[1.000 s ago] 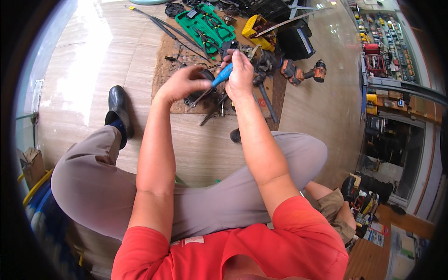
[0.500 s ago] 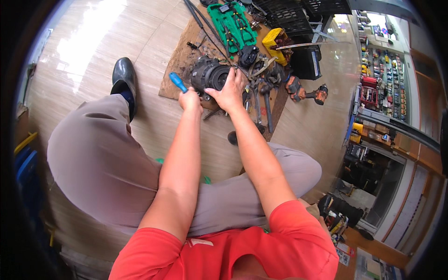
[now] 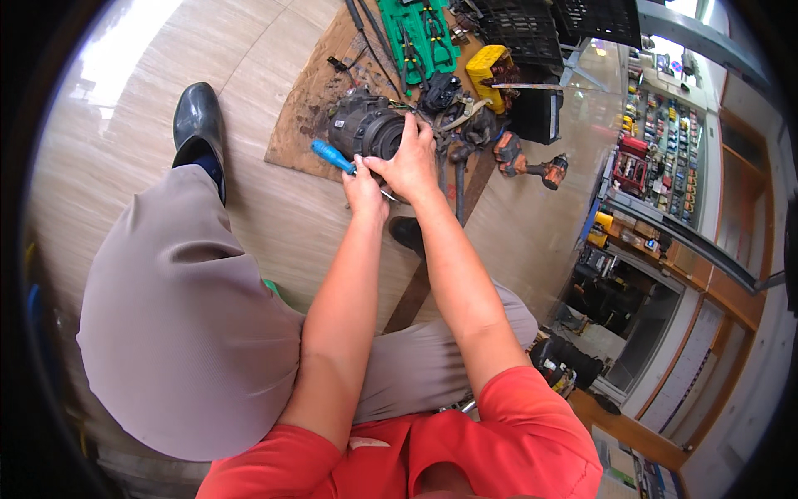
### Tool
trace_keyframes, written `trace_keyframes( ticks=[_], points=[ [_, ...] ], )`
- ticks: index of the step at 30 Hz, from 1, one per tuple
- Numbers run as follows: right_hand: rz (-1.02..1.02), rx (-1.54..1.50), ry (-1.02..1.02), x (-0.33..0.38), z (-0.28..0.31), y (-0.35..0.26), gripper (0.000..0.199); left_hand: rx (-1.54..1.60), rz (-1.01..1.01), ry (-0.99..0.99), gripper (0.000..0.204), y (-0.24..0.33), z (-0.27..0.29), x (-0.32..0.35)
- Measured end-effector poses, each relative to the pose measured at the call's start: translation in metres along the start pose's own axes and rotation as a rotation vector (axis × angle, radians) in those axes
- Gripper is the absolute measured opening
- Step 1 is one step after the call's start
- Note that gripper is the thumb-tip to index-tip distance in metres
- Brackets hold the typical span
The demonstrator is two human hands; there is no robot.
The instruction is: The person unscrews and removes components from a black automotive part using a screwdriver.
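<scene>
A dark, round machine part that looks like a car compressor with a ribbed pulley (image 3: 353, 123) lies on a stained cardboard sheet (image 3: 293, 137). My left hand (image 3: 366, 193) is closed round a screwdriver with a blue handle (image 3: 331, 155), just in front of the compressor. The handle points up and left; a bit of metal shaft shows past my fingers on the right. My right hand (image 3: 413, 166) grips the pulley's right side, fingers over its rim and thumb close to the left hand. Both hands hide the pulley's lower front and the screwdriver's tip.
Beyond the compressor lie a green tool case (image 3: 416, 41), a yellow container (image 3: 490, 75) and black crates (image 3: 515, 37). Right of it are a hammer (image 3: 460, 179) and an orange-black cordless drill (image 3: 532, 160). My boot (image 3: 198, 116) stands at left.
My left hand has moved right with the screwdriver, close against the right hand. The right hand stays on the pulley. The whole view has shifted slightly.
</scene>
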State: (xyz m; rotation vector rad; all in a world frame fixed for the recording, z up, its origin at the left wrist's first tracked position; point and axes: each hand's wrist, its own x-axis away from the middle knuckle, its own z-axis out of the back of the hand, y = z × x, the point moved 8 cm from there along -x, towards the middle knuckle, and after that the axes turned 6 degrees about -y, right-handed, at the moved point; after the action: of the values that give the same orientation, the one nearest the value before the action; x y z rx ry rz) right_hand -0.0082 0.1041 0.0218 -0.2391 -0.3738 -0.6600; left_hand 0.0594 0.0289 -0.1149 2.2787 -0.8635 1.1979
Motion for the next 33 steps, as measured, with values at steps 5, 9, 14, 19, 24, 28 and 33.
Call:
trace_keyframes(
  ticks=[5, 9, 14, 19, 24, 28, 33],
  points=[
    [-0.003, 0.027, 0.008, 0.001, 0.001, -0.009, 0.114, -0.067, -0.013, -0.008, 0.024, 0.0, 0.006, -0.008],
    [-0.01, 0.025, -0.029, -0.003, 0.005, -0.007, 0.115, 0.012, 0.002, 0.012, 0.016, 0.002, -0.004, -0.001],
    [-0.001, 0.047, -0.036, -0.004, 0.006, -0.005, 0.116, 0.027, -0.006, 0.004, 0.021, -0.004, -0.001, -0.007],
    [-0.012, 0.059, -0.071, -0.005, 0.006, -0.008, 0.115, 0.015, -0.014, 0.027, 0.023, -0.004, 0.0, -0.008],
    [0.016, 0.08, -0.054, -0.005, 0.007, -0.01, 0.113, 0.006, -0.002, 0.03, 0.023, -0.003, 0.0, -0.006],
    [0.012, 0.105, -0.081, -0.005, 0.006, -0.012, 0.112, -0.022, 0.004, 0.047, 0.022, -0.002, 0.001, -0.006],
    [0.034, 0.102, -0.094, -0.009, 0.008, -0.004, 0.112, 0.009, -0.008, 0.052, 0.022, -0.001, -0.002, -0.003]
  ],
)
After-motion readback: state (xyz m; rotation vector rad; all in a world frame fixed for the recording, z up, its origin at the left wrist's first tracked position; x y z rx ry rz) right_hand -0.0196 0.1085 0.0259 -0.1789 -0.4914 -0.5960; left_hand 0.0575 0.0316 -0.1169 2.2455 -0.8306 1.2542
